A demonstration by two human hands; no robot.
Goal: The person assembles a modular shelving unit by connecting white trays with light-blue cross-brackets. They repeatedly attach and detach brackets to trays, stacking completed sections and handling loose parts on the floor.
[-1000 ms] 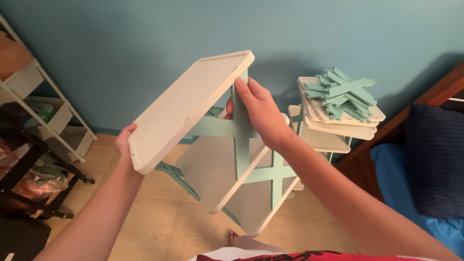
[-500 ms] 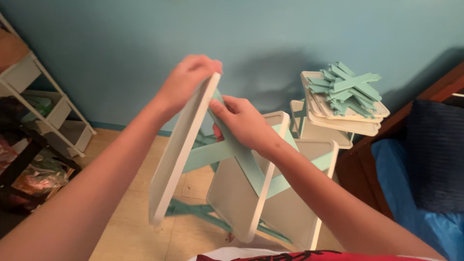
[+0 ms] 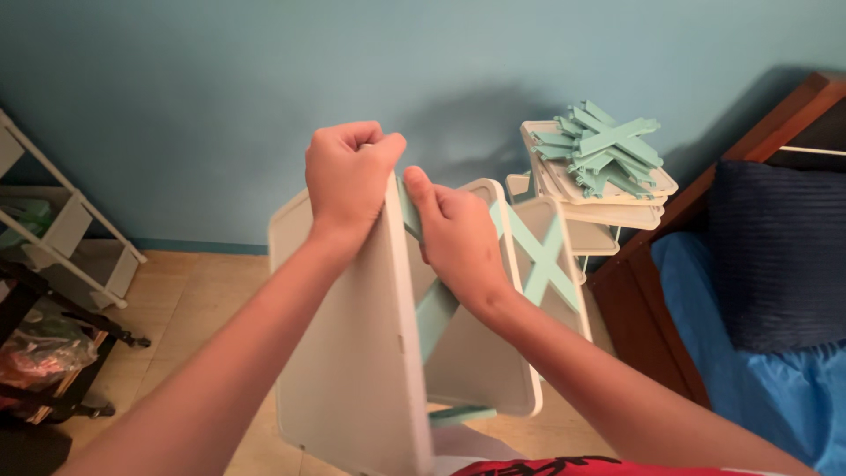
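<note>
I hold a small rack of white rectangular tray shelves (image 3: 352, 379) joined by mint-green crossed braces (image 3: 539, 256), lifted up in front of me. My left hand (image 3: 348, 176) is closed over the top edge of the nearest white tray, which stands almost upright. My right hand (image 3: 454, 234) lies between that tray and the one behind it, fingers pressed on a green brace (image 3: 436, 313) near its top end.
A stack of white trays (image 3: 608, 198) topped with several loose green braces (image 3: 604, 145) stands by the blue wall at right. A wooden bed frame (image 3: 670, 291) with blue bedding is far right. A white shelf unit (image 3: 53, 238) stands left on the tan tile floor.
The front tray has swung from tilted flat to nearly upright. My left hand moved from its lower edge to its top edge, and the rack came closer to me.
</note>
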